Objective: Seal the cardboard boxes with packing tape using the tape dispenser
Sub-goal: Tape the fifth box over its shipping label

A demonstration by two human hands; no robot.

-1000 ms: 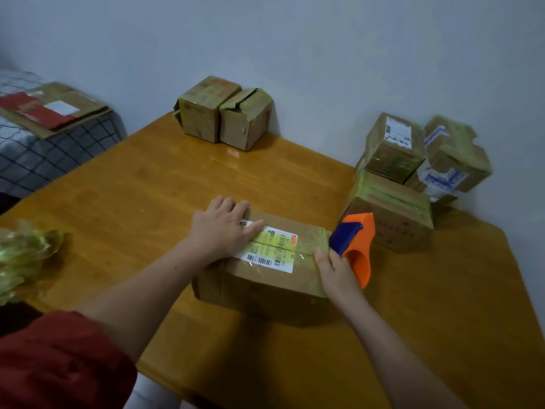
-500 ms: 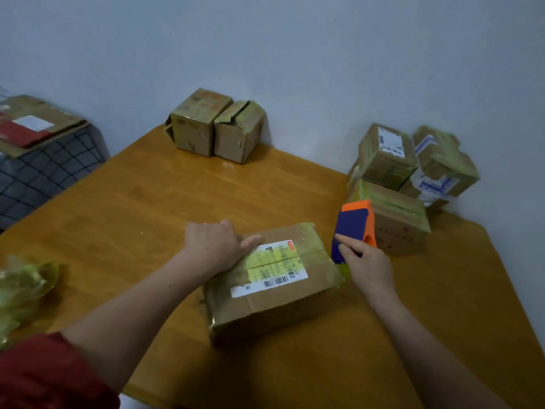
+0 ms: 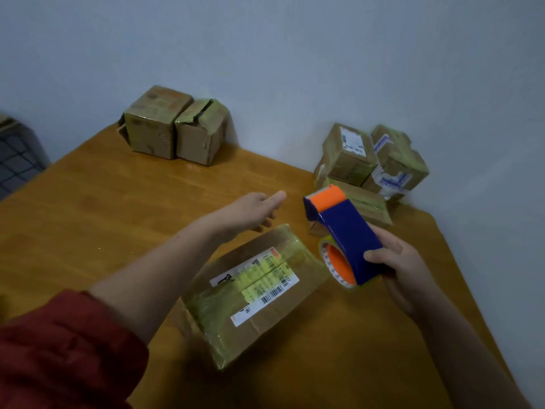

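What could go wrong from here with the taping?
The left hand is not on the labelled box, so nothing steadies it; another tape pull might slide it across the table.
The right hand holds the tape dispenser raised close to the stacked boxes; a careless swing could knock them.

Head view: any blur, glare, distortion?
Head view: dim and soft throughout; left hand blurred; wide-angle bows the table edges; faint sheen on the taped box, label text unreadable; tape dispenser in the right hand reasonably crisp.
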